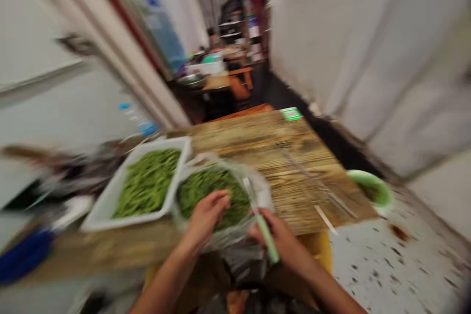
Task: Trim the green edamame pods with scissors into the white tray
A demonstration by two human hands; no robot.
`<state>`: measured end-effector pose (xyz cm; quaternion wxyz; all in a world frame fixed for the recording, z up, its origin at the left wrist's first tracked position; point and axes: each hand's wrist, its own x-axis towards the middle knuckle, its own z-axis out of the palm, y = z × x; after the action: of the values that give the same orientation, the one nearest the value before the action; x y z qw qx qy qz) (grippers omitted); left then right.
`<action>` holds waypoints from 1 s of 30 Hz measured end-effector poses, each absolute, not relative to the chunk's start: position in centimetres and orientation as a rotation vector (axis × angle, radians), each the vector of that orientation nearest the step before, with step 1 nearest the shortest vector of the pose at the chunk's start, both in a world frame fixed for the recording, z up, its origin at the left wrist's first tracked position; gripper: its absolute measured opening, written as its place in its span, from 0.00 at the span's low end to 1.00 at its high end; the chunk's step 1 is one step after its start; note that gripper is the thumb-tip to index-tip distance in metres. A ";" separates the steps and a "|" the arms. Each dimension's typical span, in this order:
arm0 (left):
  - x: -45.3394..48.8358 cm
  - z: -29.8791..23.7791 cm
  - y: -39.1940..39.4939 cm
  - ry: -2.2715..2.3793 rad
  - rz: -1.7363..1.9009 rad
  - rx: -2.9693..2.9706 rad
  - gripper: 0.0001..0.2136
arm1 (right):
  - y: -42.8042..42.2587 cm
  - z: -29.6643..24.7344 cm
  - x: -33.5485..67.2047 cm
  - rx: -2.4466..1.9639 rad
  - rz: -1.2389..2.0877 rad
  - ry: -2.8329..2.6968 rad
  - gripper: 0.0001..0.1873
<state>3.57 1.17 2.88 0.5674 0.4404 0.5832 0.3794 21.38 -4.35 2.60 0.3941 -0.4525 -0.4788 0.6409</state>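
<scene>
The picture is smeared by motion. My left hand (206,213) rests on a heap of green beans in a clear plastic bag (221,176), fingers curled into the beans. My right hand (281,240) is closed round a small knife with a pale green handle (265,233), its blade (249,194) pointing up over the bag. A white rectangular tray (106,206) full of green beans (147,181) sits just left of the bag. Both stand on a worn wooden table (279,157).
A green bowl (371,194) sits low at the table's right edge, above a speckled floor (397,265). Thin sticks (324,191) lie on the table's right part. A cluttered room with tables and shelves (224,73) lies beyond. White walls flank both sides.
</scene>
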 end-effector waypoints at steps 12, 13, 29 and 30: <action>2.2 1.9 0.0 1.248 1.010 0.746 0.22 | -3.6 0.1 21.6 -1.236 1.659 -1.628 0.27; 2.0 1.8 0.0 1.243 1.003 0.743 0.22 | -3.5 0.1 21.4 -1.257 1.616 -1.670 0.26; -0.3 1.2 -1.3 1.182 0.968 0.752 0.21 | -4.5 -0.7 19.6 -1.436 1.284 -1.987 0.36; -0.5 1.2 -1.4 1.179 0.968 0.757 0.21 | -4.6 -0.7 19.5 -1.445 1.282 -1.999 0.36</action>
<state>-0.48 -1.42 1.19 0.6588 0.3345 0.5208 0.4276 19.47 -4.60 -0.72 0.1797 -0.5113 -0.7074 0.4537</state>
